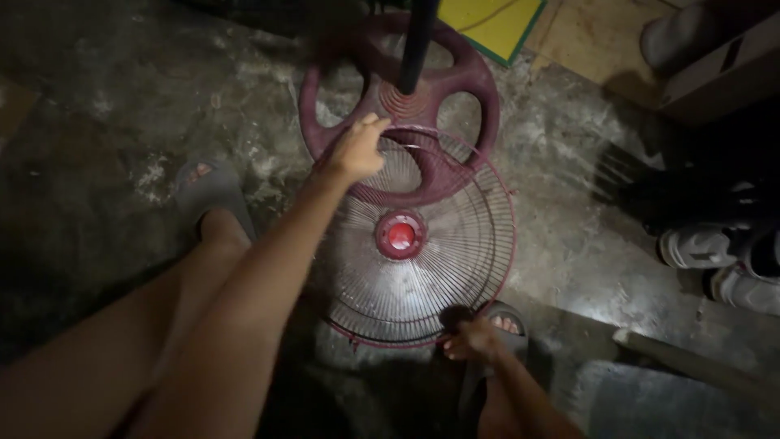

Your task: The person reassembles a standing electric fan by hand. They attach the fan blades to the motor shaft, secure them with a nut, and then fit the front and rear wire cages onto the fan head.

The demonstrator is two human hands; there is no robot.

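Dim, stained concrete floor (114, 106). Round wire fan guard (414, 244) with red centre cap (400, 236) lying flat, overlapping dark red spoked fan base (398, 89) with black pole (416, 41). Left hand (357, 150) at guard's upper rim, fingers curled on wire. Right hand (467, 340) at lower rim, fingers closed on edge. Grey sandals (207, 191) on feet. Yellow board (491, 20) beyond.

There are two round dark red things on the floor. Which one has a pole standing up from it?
The spoked fan base farther from the person: a black pole rises from its hub. The wire grille has only a red centre cap.
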